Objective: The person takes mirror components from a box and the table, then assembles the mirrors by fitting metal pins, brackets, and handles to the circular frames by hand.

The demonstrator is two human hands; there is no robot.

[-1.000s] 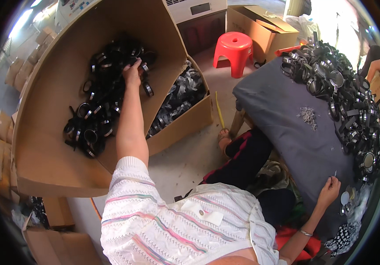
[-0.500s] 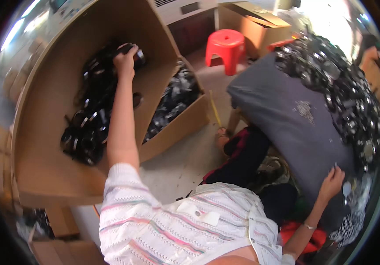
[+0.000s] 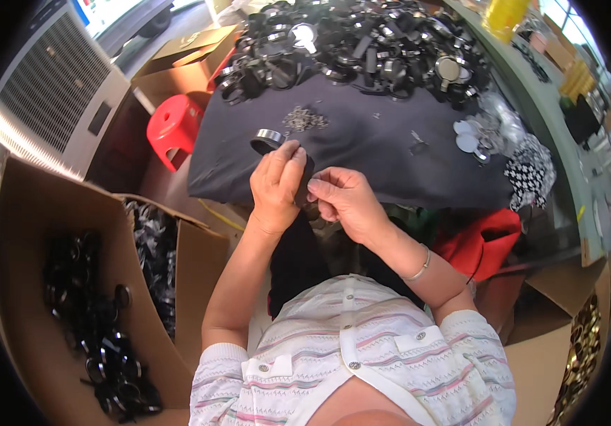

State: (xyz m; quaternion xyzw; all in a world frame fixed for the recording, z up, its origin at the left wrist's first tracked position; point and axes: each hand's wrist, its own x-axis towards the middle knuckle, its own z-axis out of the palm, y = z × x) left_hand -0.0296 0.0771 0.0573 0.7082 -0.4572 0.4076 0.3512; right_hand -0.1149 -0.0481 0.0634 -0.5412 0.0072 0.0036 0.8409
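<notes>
Over the near edge of the dark cloth-covered table [image 3: 241,177], my left hand [image 3: 275,186] is closed on a wristwatch [image 3: 268,140]. Its round silver case and black band stick out past my fingers. Beside it, my right hand [image 3: 344,199] has thumb and forefinger pinched together near the lower end of the band. Whatever sits in that pinch is too small to make out. A little pile of tiny metal parts [image 3: 305,119] lies on the cloth just beyond my left hand.
A big heap of black-banded watches [image 3: 362,50] covers the table's far side. White discs [image 3: 466,136] and a patterned cloth [image 3: 530,174] lie at the right. Lower left stands a cardboard box [image 3: 18,213] with more watches; a red stool [image 3: 174,128] is behind it.
My view has turned from the box at the left to the table. My left hand has left the box and now holds a watch; my right hand has come in beside it.
</notes>
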